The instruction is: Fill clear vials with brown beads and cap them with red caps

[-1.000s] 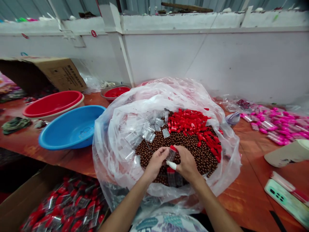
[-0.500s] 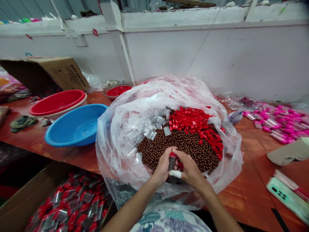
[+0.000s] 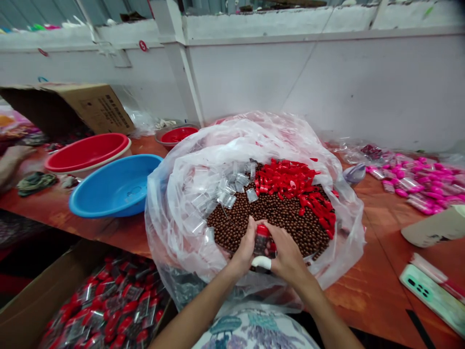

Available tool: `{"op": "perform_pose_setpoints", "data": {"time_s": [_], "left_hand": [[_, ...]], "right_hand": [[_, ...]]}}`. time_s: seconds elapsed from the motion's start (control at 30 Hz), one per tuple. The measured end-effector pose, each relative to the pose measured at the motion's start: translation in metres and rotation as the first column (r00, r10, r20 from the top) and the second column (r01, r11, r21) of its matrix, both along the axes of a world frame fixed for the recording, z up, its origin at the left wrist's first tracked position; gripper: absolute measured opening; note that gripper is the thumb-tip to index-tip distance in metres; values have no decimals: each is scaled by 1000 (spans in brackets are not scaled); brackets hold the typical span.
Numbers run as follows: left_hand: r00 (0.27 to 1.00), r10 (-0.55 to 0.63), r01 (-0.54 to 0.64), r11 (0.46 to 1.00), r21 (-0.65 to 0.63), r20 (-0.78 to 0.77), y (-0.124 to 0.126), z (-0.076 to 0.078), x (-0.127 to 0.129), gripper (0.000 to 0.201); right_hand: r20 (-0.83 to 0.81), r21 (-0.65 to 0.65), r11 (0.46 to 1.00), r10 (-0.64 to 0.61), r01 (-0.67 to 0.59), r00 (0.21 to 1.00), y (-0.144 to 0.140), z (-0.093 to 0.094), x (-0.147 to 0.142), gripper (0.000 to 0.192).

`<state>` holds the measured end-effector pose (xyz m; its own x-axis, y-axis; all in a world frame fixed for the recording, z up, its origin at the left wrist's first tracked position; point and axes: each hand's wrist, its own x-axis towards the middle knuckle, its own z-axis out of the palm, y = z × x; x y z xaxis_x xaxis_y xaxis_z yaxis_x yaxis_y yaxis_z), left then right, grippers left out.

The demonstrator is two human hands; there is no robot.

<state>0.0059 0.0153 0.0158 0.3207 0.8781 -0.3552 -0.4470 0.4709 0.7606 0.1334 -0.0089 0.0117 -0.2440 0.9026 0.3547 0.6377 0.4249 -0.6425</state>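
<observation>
Left hand [image 3: 246,248] and right hand [image 3: 287,249], drawn closer together than a second earlier, now grip a red-capped container [image 3: 261,237] low over the brown beads [image 3: 227,225]; its cap appears already seated. Surroundings, left to right: another person's arm [image 3: 14,157], now in view; blue basin [image 3: 109,189]; carton [image 3: 34,295], with the plastic bag [image 3: 160,228] rim intervening; clear cases [image 3: 198,196]; red caps [image 3: 286,177].

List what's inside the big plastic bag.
The plastic bag holds brown beads, red caps and clear containers. The left hand, right hand and red-capped container between them cover part; anything deeper is hidden.
</observation>
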Motion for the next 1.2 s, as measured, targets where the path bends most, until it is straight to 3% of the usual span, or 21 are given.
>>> {"op": "perform_pose_setpoints", "data": {"time_s": [0.17, 0.33, 0.5, 0.63, 0.7, 0.8, 0.87, 0.93, 1.03, 1.13, 1.2], "left_hand": [[999, -40, 40, 998, -46, -10, 0, 2, -2, 56], [998, -11, 10, 1000, -18, -59, -3, 4, -1, 44], [997, -42, 43, 999, 18, -60, -10, -4, -4, 46], [952, -128, 178, 970, 164, -277, -1, -6, -18, 45], [874, -51, 244, 906, 346, -482, 17, -3, -27, 41], [642, 282, 369, 702, 609, -713, 57, -1, -38, 31], [433, 466, 516, 573, 636, -771, 85, -5, -41, 40], [290, 542, 635, 508, 582, -789, 108, -13, -42, 46], [228, 581, 702, 459, 545, -782, 128, -23, -41, 36], [263, 599, 708, 413, 573, -757, 134, -27, -43, 28], [294, 594, 727, 369, 579, -749, 136, -28, -46, 30]], "right_hand": [[167, 135, 991, -32, 9, 985, -1, 3, -3, 72], [211, 222, 974, -10, -37, 977, 2, 4, -2, 64], [217, 301, 951, 6, -72, 976, 0, -3, -4, 61], [200, 261, 964, -5, -48, 980, -2, -12, -5, 61], [183, 227, 974, -33, -9, 982, -3, -16, -4, 59], [191, 183, 983, -38, 3, 981, -7, -18, -4, 56], [216, 142, 990, -16, -16, 976, -11, -17, -6, 59], [252, 101, 994, 16, -43, 968, -15, -16, -8, 64], [308, 71, 993, 63, -89, 949, -18, -15, -8, 72], [340, 90, 992, 57, -93, 939, -8, -18, 3, 67], [326, 132, 991, -24, -20, 945, 8, -20, 21, 55]]}}
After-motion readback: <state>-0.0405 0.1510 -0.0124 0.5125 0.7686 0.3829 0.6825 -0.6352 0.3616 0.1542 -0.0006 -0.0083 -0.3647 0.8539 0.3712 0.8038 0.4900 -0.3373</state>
